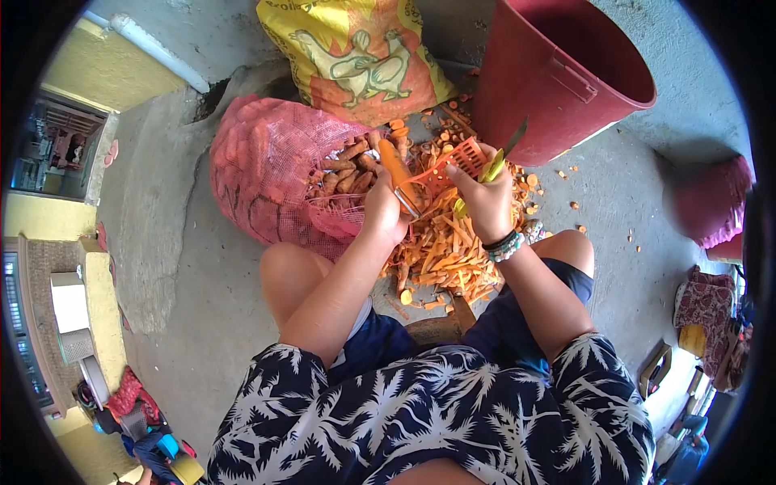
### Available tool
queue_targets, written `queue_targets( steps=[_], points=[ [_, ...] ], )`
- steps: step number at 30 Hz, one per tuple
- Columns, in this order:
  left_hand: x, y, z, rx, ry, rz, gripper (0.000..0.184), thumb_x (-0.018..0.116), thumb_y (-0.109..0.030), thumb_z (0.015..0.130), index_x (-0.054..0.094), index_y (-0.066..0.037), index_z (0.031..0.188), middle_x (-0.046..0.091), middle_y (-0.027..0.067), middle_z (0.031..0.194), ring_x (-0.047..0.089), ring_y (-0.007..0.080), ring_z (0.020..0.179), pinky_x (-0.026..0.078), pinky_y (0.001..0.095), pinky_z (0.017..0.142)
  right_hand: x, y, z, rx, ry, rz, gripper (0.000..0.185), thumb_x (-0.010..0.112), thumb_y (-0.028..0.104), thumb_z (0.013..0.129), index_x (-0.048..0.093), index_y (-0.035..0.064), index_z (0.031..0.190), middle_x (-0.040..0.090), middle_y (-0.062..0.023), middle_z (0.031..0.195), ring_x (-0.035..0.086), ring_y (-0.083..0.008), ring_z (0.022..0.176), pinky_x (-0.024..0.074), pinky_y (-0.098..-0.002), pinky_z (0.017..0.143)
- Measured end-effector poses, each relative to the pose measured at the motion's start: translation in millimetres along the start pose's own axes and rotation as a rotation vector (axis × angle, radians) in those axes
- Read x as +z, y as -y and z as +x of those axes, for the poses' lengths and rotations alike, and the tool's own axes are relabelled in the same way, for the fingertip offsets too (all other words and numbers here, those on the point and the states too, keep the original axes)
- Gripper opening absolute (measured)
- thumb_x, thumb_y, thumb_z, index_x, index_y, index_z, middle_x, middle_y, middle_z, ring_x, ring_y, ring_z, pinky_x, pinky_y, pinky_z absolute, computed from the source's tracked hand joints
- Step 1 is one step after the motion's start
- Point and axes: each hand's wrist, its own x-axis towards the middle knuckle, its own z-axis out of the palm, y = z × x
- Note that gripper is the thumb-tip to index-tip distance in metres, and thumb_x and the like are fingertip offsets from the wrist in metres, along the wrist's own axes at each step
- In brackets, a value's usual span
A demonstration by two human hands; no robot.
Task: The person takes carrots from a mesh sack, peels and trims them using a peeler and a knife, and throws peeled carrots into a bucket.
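Observation:
My left hand (383, 212) is closed around a carrot (394, 166), which points up and away from me. A thin metal strip (406, 204) lies across the carrot's near end; what it belongs to is unclear. My right hand (490, 198) grips a knife (495, 165) by its yellow-green handle, with the blade tilted up and to the right. Against my right thumb and fingers is an orange perforated plastic piece (461, 164), partly hidden, reaching toward the carrot. Below both hands spreads a heap of cut carrot pieces (453, 250).
A pink mesh sack (263, 174) of unpeeled carrots (343, 171) lies open at left. Behind it stands a yellow printed sack (360, 61). A tall red bin (529, 89) stands at back right. Carrot scraps (574, 204) dot the concrete floor (194, 299).

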Motion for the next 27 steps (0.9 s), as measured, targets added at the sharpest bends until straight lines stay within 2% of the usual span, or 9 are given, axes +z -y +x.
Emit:
queue_targets(
  steps=[2, 4, 8, 11, 14, 17, 20, 23, 27],
  points=[
    [1, 1, -2, 0.015, -0.013, 0.044, 0.039, 0.026, -0.036, 0.095, 0.044, -0.006, 0.111, 0.054, 0.0081, 0.098, 0.057, 0.0187, 0.084, 0.048, 0.0346, 0.075, -3, -4, 4, 0.005, -0.004, 0.002, 0.037, 0.067, 0.001, 0.074, 0.05, -0.0022, 0.106, 0.059, -0.0004, 0.081, 0.051, -0.0035, 0.063, 0.0418, -0.0175, 0.053],
    [8, -1, -10, 0.06, 0.074, 0.128, 0.04, 0.029, -0.038, 0.095, 0.046, -0.005, 0.109, 0.055, 0.0071, 0.093, 0.057, 0.0164, 0.081, 0.048, 0.0323, 0.072, -9, -4, 13, 0.078, 0.071, 0.01, 0.039, 0.068, -0.001, 0.071, 0.051, -0.0045, 0.106, 0.062, -0.0054, 0.085, 0.058, -0.009, 0.072, 0.0487, -0.0223, 0.064],
    [-4, 4, -12, -0.026, 0.148, 0.321, 0.04, 0.032, -0.039, 0.094, 0.049, -0.005, 0.107, 0.056, 0.0064, 0.089, 0.056, 0.0144, 0.077, 0.048, 0.0304, 0.069, -28, -8, 54, 0.147, 0.074, -0.004, 0.045, 0.069, 0.0, 0.071, 0.049, -0.0028, 0.112, 0.062, -0.0069, 0.087, 0.059, -0.0113, 0.071, 0.0506, -0.0222, 0.061],
    [-11, 2, -18, -0.237, 0.279, 0.254, 0.042, 0.034, -0.04, 0.093, 0.049, -0.004, 0.108, 0.057, 0.0069, 0.087, 0.055, 0.0151, 0.074, 0.047, 0.0304, 0.067, -51, -24, 91, -0.031, -0.206, -0.048, 0.033, 0.065, -0.003, 0.073, 0.052, -0.0023, 0.103, 0.063, -0.0072, 0.085, 0.061, -0.011, 0.07, 0.0504, -0.0217, 0.059],
    [-15, -4, -10, -0.194, 0.314, 0.12, 0.045, 0.032, -0.041, 0.093, 0.048, -0.003, 0.111, 0.057, 0.0074, 0.089, 0.056, 0.0158, 0.076, 0.047, 0.0303, 0.068, -57, -31, 90, 0.003, -0.196, 0.014, 0.033, 0.066, -0.001, 0.073, 0.052, -0.0005, 0.102, 0.062, -0.0055, 0.082, 0.058, -0.0098, 0.064, 0.0489, -0.0212, 0.055],
    [-15, -6, -1, -0.15, 0.232, 0.063, 0.041, 0.032, -0.038, 0.094, 0.047, -0.006, 0.113, 0.057, 0.0061, 0.092, 0.056, 0.016, 0.079, 0.047, 0.0292, 0.071, -15, -1, 41, 0.092, -0.089, -0.005, 0.036, 0.069, 0.001, 0.071, 0.052, -0.0005, 0.103, 0.061, -0.0062, 0.085, 0.058, -0.0106, 0.067, 0.0488, -0.0217, 0.055],
    [6, -5, -15, -0.068, 0.037, 0.193, 0.033, 0.034, -0.033, 0.094, 0.048, -0.008, 0.111, 0.056, 0.0035, 0.094, 0.055, 0.0138, 0.08, 0.046, 0.0277, 0.071, -11, -18, 32, -0.046, 0.043, -0.133, 0.041, 0.071, 0.003, 0.07, 0.052, -0.0026, 0.106, 0.062, -0.0107, 0.091, 0.06, -0.0132, 0.073, 0.0506, -0.0231, 0.06],
    [-13, -1, -6, -0.05, 0.191, 0.476, 0.043, 0.038, -0.038, 0.093, 0.048, -0.001, 0.113, 0.057, 0.006, 0.101, 0.054, 0.0126, 0.087, 0.042, 0.0278, 0.08, -31, -14, 66, 0.066, -0.08, -0.061, 0.039, 0.07, 0.0, 0.07, 0.052, -0.0045, 0.105, 0.063, -0.0091, 0.088, 0.06, -0.0123, 0.072, 0.0501, -0.0233, 0.061],
    [-17, 1, -6, -0.077, 0.165, 0.452, 0.044, 0.041, -0.041, 0.091, 0.048, -0.002, 0.109, 0.055, 0.0069, 0.094, 0.053, 0.0141, 0.081, 0.044, 0.0286, 0.071, -53, -27, 91, -0.169, -0.258, -0.099, 0.038, 0.067, -0.001, 0.072, 0.051, -0.0035, 0.106, 0.063, -0.0085, 0.087, 0.06, -0.0117, 0.071, 0.0497, -0.0223, 0.059]
  ],
)
